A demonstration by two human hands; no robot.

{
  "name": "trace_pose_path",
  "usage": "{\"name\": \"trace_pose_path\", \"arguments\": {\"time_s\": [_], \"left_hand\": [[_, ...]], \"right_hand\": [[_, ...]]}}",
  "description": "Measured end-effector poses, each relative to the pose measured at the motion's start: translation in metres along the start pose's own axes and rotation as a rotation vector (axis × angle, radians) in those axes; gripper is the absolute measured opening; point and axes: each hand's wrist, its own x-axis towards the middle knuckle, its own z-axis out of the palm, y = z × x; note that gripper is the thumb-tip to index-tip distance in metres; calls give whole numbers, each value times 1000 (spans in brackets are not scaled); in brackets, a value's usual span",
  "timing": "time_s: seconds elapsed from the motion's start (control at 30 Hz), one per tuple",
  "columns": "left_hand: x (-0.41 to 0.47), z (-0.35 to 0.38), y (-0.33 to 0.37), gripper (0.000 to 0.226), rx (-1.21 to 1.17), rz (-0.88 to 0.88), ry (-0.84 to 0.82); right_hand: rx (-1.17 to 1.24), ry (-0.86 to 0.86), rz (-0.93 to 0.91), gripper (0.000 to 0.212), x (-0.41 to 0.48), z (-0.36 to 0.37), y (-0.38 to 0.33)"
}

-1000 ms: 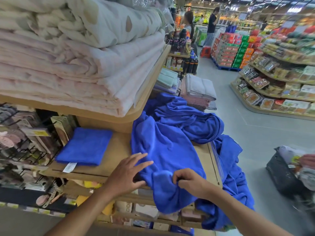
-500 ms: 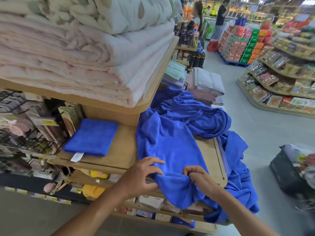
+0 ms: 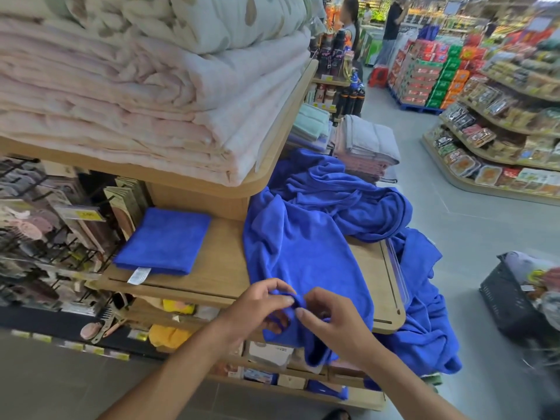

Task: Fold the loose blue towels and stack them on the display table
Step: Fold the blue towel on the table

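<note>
Where it drapes over the front edge of the display table (image 3: 224, 262), the loose blue towel (image 3: 303, 253) runs lengthwise away from the person; the folded blue towel (image 3: 165, 239) lies leftward, apart. Left hand (image 3: 257, 310) and right hand (image 3: 333, 322), side by side, each pinch the near hem.

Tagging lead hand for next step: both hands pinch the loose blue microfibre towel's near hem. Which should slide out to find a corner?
Right, probably. The right hand is on the side where the loose blue microfibre towel spills off the wooden display table; the left hand can anchor the hem.
</note>
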Motion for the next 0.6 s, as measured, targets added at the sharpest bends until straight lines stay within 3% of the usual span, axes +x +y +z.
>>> {"name": "trace_pose_path", "arguments": {"time_s": [0.07, 0.1, 0.2, 0.27, 0.4, 0.6], "left_hand": [[2, -19, -3, 31, -160, -87, -112], [7, -27, -7, 29, -123, -86, -69], [36, -57, -24, 16, 496, 8, 477], [59, -74, -27, 29, 760, 6, 678], [107, -94, -11, 49, 709, -65, 694], [150, -101, 25, 40, 394, -27, 724]], "right_hand": [[59, -6, 59, 19, -1, -6, 1], [104, 1, 90, 24, -2, -9, 1], [262, 20, 123, 27, -5, -17, -6], [310, 2, 107, 23, -7, -21, -13], [282, 29, 54, 28, -7, -24, -21], [315, 88, 24, 17, -16, -25, -20]]}}
